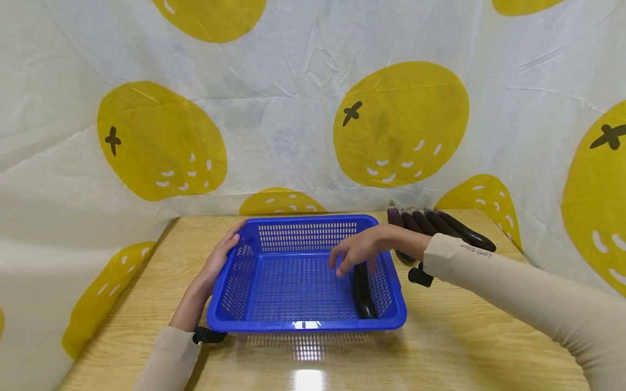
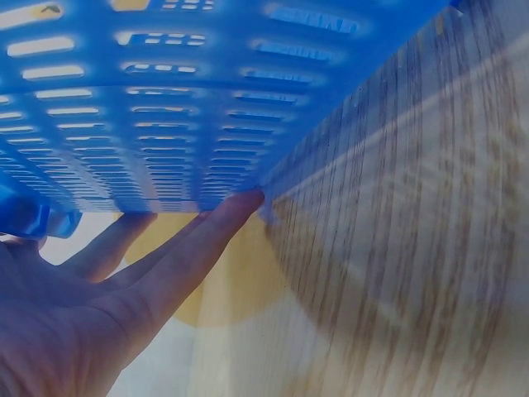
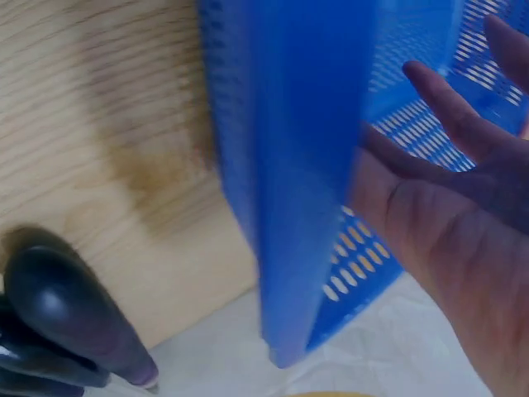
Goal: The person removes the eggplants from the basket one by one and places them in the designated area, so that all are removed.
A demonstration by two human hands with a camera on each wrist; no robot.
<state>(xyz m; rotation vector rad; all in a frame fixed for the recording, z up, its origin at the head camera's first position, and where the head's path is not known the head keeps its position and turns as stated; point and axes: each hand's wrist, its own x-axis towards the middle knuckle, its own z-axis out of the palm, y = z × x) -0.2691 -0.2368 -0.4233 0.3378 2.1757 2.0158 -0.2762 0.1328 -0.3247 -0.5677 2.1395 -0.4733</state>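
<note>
A blue plastic basket (image 1: 306,326) with slotted walls stands on the table. My left hand (image 1: 218,259) rests against its left side near the far corner; the left wrist view shows straight, spread fingers (image 2: 194,252) touching the outer wall. One dark eggplant (image 1: 363,296) lies lengthwise along the basket's right wall, its far end partly hidden. Over the basket's right part hovers my right hand (image 1: 359,248), fingers loosely spread and holding nothing. In the right wrist view, the right hand (image 3: 463,182) reaches past the blurred blue rim (image 3: 302,165).
Several more eggplants (image 1: 455,224) lie side by side on the wooden table (image 1: 455,315), to the right of the basket; my right forearm partly covers them. A white cloth (image 1: 283,136) printed with yellow fruit hangs behind the table.
</note>
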